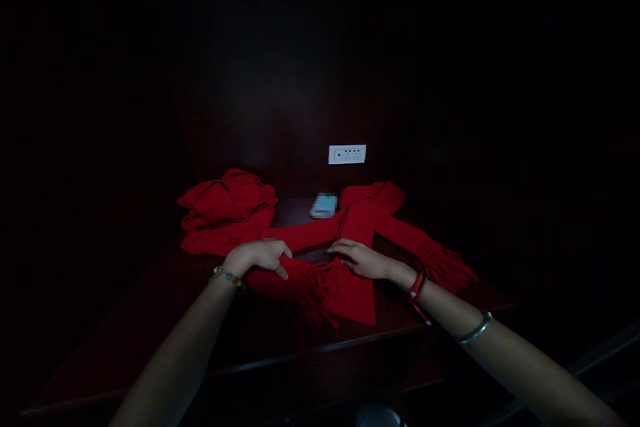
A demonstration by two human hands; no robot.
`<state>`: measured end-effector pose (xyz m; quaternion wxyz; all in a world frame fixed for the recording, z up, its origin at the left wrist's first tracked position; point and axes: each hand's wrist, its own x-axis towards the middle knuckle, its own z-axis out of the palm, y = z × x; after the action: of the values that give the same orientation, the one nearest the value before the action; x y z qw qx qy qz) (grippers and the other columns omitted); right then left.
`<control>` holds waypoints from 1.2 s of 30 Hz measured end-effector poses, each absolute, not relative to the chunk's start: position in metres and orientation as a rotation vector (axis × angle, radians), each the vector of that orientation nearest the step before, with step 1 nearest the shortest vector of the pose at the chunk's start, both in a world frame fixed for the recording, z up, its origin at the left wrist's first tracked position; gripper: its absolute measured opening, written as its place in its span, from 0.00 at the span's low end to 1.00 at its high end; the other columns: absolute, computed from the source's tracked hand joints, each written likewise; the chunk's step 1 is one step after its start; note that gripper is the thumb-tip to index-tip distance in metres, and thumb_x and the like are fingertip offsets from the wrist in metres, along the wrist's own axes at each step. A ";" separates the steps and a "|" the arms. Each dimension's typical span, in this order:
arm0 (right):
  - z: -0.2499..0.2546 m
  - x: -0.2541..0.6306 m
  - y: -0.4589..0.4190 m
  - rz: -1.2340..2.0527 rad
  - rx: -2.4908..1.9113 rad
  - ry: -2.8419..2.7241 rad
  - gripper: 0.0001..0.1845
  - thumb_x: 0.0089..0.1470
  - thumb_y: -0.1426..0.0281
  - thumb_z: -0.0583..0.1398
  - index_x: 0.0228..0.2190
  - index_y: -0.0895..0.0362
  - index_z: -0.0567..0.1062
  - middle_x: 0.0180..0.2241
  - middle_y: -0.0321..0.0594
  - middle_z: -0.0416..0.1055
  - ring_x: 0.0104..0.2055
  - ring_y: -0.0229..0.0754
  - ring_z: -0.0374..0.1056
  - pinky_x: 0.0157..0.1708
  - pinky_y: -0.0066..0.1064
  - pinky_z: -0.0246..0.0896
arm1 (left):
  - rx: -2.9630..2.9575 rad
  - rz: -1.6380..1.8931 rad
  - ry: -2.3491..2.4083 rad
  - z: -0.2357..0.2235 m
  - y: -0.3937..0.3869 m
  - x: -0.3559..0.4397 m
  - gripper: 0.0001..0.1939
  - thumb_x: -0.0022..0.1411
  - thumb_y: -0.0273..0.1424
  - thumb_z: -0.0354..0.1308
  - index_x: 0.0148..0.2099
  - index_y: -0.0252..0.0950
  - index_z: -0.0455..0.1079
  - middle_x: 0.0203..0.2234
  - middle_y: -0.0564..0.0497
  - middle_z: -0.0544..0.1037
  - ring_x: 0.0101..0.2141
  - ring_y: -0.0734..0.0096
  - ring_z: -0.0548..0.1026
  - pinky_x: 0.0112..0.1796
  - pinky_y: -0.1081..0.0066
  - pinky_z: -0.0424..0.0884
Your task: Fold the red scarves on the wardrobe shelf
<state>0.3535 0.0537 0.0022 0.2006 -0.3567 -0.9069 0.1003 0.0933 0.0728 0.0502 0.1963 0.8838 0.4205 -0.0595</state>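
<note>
A red fringed scarf lies across a dark wooden tabletop, one strip crossing over another. My left hand is closed over a bunched, fringed section of red scarf, thumb on top and the other fingers mostly hidden. To its right, my right hand rests palm down on the hanging strip, fingers stretched toward the left and touching the cloth near the loose fringe. Another fringed end spreads to the right. Whether these strips belong to one scarf or several, I cannot tell.
A heaped pile of red scarves sits at the back left. Behind the cloth lies a small pale blue, blurred item. A white socket plate is on the dark back panel. The table's front edge runs below my hands.
</note>
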 end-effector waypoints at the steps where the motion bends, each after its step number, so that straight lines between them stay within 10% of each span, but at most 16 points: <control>1: -0.001 0.353 0.048 0.311 -0.970 -2.557 0.23 0.47 0.82 0.49 0.45 0.58 0.67 0.44 0.45 0.65 0.46 0.39 0.61 0.47 0.33 0.55 | 2.475 -0.127 1.127 0.052 0.073 0.094 0.13 0.43 0.37 0.60 0.33 0.39 0.72 0.31 0.54 0.76 0.32 0.68 0.71 0.36 0.73 0.63; 21: 0.014 0.379 0.022 0.286 -0.867 -2.285 0.11 0.40 0.81 0.49 0.26 0.56 0.64 0.30 0.38 0.64 0.34 0.39 0.59 0.37 0.31 0.55 | 2.219 0.789 1.100 0.027 0.089 0.120 0.13 0.53 0.37 0.52 0.37 0.33 0.68 0.36 0.50 0.73 0.39 0.67 0.69 0.43 0.70 0.61; 36: 0.011 0.382 0.019 0.101 -0.829 -2.044 0.09 0.44 0.81 0.50 0.25 0.56 0.63 0.29 0.38 0.62 0.34 0.38 0.60 0.36 0.29 0.55 | 1.974 0.662 1.055 0.027 0.093 0.175 0.13 0.46 0.34 0.59 0.34 0.32 0.71 0.30 0.50 0.75 0.34 0.67 0.70 0.37 0.71 0.62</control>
<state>0.3818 0.0192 0.0111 0.4501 -0.3352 -0.8267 0.0407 0.1752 0.0928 0.0271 0.3928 0.7777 0.4157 0.2610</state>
